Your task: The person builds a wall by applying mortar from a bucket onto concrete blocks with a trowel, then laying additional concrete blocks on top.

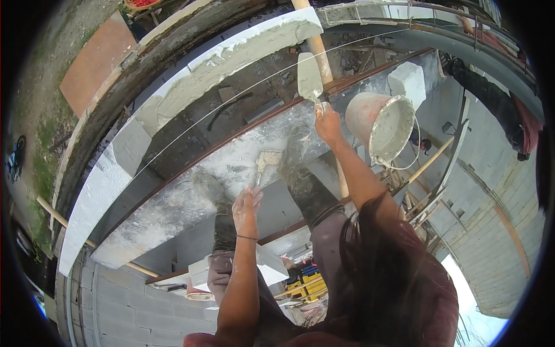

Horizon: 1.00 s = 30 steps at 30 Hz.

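My right hand [328, 122] is wrapped round the handle of a trowel [309, 75], whose blade points up and carries grey mortar. Just right of it, a mortar-crusted bucket [370, 118] with a wire handle stands tilted in view. My left hand [247, 209] is held over the plank, fingers stretched out and dusty, with nothing in it. Near its fingertips a small flat tool [267, 162] lies on the plank [167, 214]. Beyond the plank curves a row of white blocks [104, 185] topped with wet mortar [202, 78].
A white block [407, 81] sits behind the bucket. A taut string [208, 110] runs along the curved wall. Wooden poles [319, 55] cross beneath. Below the plank are drops and yellow items [303, 286]. Another person's dark-clothed leg [491, 95] is at the right.
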Each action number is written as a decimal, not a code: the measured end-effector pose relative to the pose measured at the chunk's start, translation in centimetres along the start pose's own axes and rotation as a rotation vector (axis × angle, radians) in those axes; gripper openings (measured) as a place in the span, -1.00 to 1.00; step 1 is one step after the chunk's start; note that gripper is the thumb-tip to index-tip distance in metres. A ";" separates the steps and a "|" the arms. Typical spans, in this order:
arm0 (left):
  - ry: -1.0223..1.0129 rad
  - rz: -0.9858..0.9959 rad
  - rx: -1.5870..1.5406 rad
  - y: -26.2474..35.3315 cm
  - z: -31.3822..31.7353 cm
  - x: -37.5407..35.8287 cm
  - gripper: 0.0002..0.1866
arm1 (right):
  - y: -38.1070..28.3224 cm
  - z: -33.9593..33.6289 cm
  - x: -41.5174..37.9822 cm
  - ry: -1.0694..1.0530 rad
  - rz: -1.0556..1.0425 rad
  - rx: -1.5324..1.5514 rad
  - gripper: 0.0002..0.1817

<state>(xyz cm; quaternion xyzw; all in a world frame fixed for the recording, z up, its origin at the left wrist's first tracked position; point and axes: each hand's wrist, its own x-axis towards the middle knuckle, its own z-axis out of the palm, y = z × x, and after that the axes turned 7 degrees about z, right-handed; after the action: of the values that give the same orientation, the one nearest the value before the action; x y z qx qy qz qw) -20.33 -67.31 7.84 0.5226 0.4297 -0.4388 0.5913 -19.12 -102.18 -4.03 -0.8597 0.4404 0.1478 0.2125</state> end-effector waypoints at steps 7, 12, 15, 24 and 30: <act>-0.001 -0.006 -0.024 -0.8 0.9 0.0 -0.49 | -9.0 -3.9 7.2 -0.259 0.326 0.510 -0.67; -0.003 0.003 -0.035 -0.5 0.6 -0.2 -0.42 | -14.7 2.5 0.5 -0.192 -0.276 0.109 -0.66; 0.006 0.038 -0.041 -0.4 -0.2 -0.2 -0.43 | -20.0 5.6 -5.4 -0.333 -0.270 0.133 -0.66; 0.008 0.087 -0.179 0.0 -1.7 -0.1 -0.51 | -30.5 11.3 -13.9 -0.444 -0.335 -0.127 -0.64; 0.002 0.086 -0.244 0.3 -2.5 -0.6 -0.55 | -36.1 9.9 -8.5 -0.384 -0.340 -0.159 -0.61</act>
<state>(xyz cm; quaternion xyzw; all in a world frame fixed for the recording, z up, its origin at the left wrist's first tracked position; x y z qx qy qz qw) -20.27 -64.74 8.31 0.4651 0.4577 -0.3572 0.6683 4.98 -72.54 -0.32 -0.8915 0.2282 0.3045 0.2457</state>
